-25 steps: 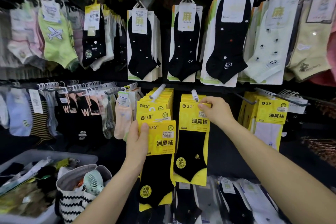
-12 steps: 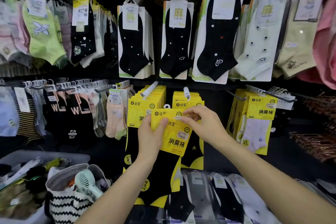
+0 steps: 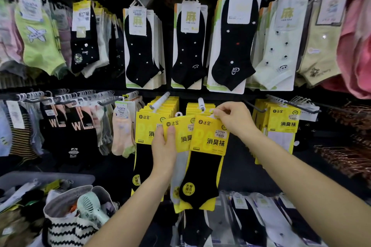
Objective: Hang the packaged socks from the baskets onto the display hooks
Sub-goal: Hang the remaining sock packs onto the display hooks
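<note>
Packaged socks (image 3: 208, 146), a black pair on a yellow card, hang tilted in front of the middle of the display wall, pinched at the top edge by the fingers (image 3: 220, 111) of the right hand (image 3: 234, 120), just below the tip of the white display hook (image 3: 201, 104). Half a second ago both hands gripped the packs together lower down; now the front pack has been drawn apart to the right and raised toward the hook. The left hand (image 3: 163, 148) clasps a second yellow pack (image 3: 178, 132), thumb on its face, overlapped at its right edge by the first. Behind it a full hook (image 3: 159, 102) carries a row of the same yellow packs, and those already on the white hook lie behind the raised card. More yellow packs (image 3: 283, 122) hang to the right. At the lower left corner stands a striped bag (image 3: 68, 228) holding a small pale-green fan (image 3: 90, 206), beside a grey basket (image 3: 48, 178).
</note>
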